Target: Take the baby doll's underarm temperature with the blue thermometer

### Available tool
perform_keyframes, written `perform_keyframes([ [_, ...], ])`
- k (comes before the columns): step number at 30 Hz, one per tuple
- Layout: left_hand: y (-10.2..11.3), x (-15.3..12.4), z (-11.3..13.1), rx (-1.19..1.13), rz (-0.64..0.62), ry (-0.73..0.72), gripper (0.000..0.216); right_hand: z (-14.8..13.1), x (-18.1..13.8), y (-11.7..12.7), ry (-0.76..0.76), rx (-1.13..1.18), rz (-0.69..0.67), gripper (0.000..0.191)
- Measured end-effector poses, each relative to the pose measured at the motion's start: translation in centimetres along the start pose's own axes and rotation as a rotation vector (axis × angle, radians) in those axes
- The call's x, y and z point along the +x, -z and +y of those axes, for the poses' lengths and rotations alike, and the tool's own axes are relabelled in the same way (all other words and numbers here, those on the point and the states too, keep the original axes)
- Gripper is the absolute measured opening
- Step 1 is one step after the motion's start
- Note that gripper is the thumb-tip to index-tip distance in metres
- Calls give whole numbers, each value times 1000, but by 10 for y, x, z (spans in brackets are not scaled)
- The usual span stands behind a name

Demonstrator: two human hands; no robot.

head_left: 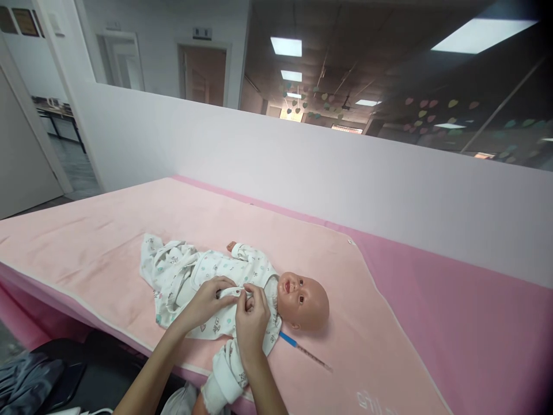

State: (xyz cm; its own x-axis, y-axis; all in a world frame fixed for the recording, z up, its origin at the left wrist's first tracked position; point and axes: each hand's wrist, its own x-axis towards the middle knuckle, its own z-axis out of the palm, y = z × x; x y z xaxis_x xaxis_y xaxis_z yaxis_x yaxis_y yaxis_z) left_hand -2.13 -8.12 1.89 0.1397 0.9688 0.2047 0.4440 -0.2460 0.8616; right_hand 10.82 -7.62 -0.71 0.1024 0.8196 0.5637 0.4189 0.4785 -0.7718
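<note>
A baby doll (307,304) lies on its back on a pink padded mat (363,346), its head toward the right. It wears a white printed baby outfit (216,263) with long sleeves. Over the doll's chest, my left hand (215,297) pinches the edge of the garment's front. Close beside it, my right hand (253,314) grips the same edge, near a small dark dot that may be a snap. One doll sleeve hangs toward me beneath my right forearm. The fingertips partly hide the cloth between them.
A thin stick with a blue end (288,339) lies beside the doll's neck. A white wall with a window (302,144) stands behind the table. Below the front edge, a black chair (99,369) holds dark cloth and a phone-like object.
</note>
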Motion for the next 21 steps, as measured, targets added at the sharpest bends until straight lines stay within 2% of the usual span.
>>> perform_keyframes([
  [8, 2, -3, 1, -59, -13, 12, 26, 0, 0, 1, 6, -5, -25, 15],
  [21, 0, -4, 0, -99, 43, -9, 19, -2, 0, 1, 21, -43, -60, 14],
])
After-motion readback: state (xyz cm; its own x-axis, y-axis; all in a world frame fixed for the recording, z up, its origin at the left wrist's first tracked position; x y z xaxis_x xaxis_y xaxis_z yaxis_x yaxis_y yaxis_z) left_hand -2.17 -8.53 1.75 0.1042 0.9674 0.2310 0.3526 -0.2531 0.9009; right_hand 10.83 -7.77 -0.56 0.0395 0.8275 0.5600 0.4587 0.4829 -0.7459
